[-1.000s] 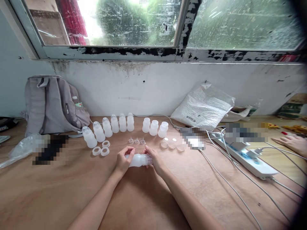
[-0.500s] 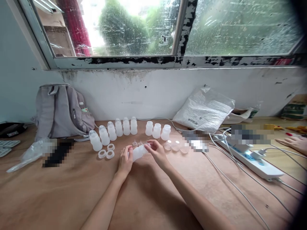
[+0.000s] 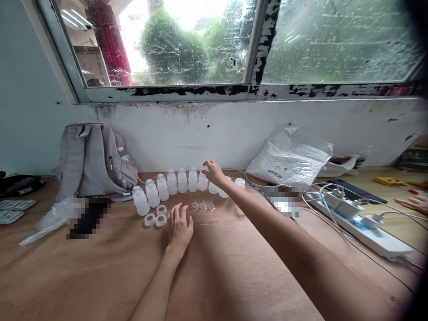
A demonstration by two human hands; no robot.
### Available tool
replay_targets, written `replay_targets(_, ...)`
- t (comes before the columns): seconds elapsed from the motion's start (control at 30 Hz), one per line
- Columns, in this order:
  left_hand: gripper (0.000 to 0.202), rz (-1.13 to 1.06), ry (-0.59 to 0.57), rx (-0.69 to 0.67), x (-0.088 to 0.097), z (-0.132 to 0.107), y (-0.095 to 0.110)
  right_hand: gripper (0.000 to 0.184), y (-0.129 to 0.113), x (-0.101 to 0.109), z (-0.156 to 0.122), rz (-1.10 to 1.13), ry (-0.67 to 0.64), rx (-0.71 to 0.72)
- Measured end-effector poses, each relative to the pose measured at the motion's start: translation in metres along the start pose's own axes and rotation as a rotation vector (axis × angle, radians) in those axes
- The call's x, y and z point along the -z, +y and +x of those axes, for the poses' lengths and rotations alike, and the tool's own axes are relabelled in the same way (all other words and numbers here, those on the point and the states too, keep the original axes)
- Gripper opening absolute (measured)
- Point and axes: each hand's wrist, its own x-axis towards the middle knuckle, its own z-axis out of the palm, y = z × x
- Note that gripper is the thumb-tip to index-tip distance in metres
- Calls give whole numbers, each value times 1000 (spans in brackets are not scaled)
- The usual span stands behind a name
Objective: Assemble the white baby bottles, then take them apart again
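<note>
My right hand (image 3: pixel 216 174) reaches to the back of the table, its fingers closed around the top of a frosted white baby bottle (image 3: pixel 202 183). That bottle stands upright at the right end of a curved row of several capped baby bottles (image 3: pixel 182 182). My left hand (image 3: pixel 179 226) rests on the table with its fingers apart, holding nothing. Beside it lie three white collar rings (image 3: pixel 161 220). Three clear bottle nipples (image 3: pixel 202 206) sit in a line ahead. Uncapped bottles (image 3: pixel 240 183) stand to the right, some partly behind my right forearm, which also covers most of the clear domed caps (image 3: pixel 240 211).
A grey backpack (image 3: pixel 90 160) leans at the wall on the left, near a clear plastic bag (image 3: pixel 50 220). A white padded mailer (image 3: pixel 290 156) lies at the back right. A power strip (image 3: pixel 364 227) with cables covers the right side. Another person's hand (image 3: pixel 414 204) shows at the far right.
My right hand has carried the bottle from between both hands to the end of the back row. My left hand has let go of it and now lies open. The view has shifted slightly.
</note>
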Motion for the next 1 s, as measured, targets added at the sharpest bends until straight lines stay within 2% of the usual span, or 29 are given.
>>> replay_targets(0.1,35,145,-26,43,1,0,-3,22,6,-13,-2,-20,-17,-3)
replay_targets(0.27,44,283,-69,150,-2,-1,-12,23,13,-17,4,-46,-29,-3)
replay_targets(0.4,49,342,-112,199,-6,0,-22,22,19,-19,13,-56,-46,4)
replay_targets(0.53,47,370,-104,203,-2,4,-33,22,22,-24,16,-54,-50,18)
replay_targets(0.7,45,377,-120,292,1,6,-43,25,22,-27,16,-60,-49,35)
replay_targets(0.8,44,326,-178,218,-4,4,-39,30,22,-26,13,-72,-51,37)
replay_targets(1.0,36,103,-257,-99,-11,0,-19,40,21,-25,7,-80,-66,76)
